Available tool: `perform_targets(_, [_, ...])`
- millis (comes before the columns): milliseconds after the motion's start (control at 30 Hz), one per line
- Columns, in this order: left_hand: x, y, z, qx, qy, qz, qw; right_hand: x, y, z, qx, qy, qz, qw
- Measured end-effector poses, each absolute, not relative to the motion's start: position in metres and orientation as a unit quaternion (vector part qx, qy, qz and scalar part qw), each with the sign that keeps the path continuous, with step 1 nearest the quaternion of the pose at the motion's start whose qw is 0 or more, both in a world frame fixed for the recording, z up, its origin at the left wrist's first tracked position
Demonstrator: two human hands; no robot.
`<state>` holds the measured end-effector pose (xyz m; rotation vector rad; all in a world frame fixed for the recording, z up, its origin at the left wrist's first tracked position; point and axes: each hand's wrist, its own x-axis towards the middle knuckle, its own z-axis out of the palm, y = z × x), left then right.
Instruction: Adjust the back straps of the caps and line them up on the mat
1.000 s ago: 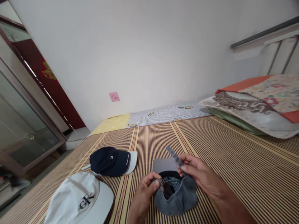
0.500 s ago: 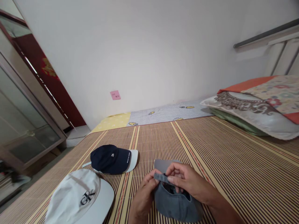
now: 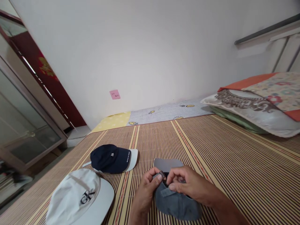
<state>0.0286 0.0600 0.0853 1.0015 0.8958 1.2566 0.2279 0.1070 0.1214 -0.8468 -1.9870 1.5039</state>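
A grey-blue baseball cap (image 3: 178, 207) lies in front of me, its back opening toward me and its lighter grey brim (image 3: 167, 163) pointing away. My left hand (image 3: 146, 189) is closed, pinching a small metal buckle (image 3: 161, 175) at the left side of the back opening. At the other side, my right hand (image 3: 187, 184) is closed with thumb and fingertips on the cap's back strap (image 3: 167, 192). The strap's loose end lies flat against the cap, apart from the buckle. My right fingertips partly hide the opening.
A navy cap (image 3: 110, 158) with a white brim and a white cap (image 3: 75, 197) with black letters rest at the left on the striped mat (image 3: 150, 140). Pillows (image 3: 253, 109) are piled at the far right. A pink note (image 3: 114, 94) is on the wall behind.
The strap was stretched between both hands over the opening. Now its end hangs down on the cap, and the metal buckle shows in my left fingers.
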Motion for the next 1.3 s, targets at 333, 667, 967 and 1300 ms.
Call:
perform_targets(333, [0.029, 0.058, 0.092, 0.434, 0.402, 0.522, 0.614, 0.235, 0.111, 0.123, -0.285, -0.715, 0.561, 0.306])
perform_targets(667, [0.028, 0.059, 0.086, 0.452, 0.389, 0.516, 0.615, 0.226, 0.116, 0.113, -0.286, -0.665, 0.603, 0.334])
perform_targets(967, [0.027, 0.061, 0.087, 0.464, 0.382, 0.521, 0.606, 0.224, 0.123, 0.106, -0.292, -0.61, 0.628, 0.386])
perform_targets(1300, [0.032, 0.06, 0.089, 0.449, 0.377, 0.529, 0.613, 0.222, 0.119, 0.11, -0.291, -0.609, 0.658, 0.335])
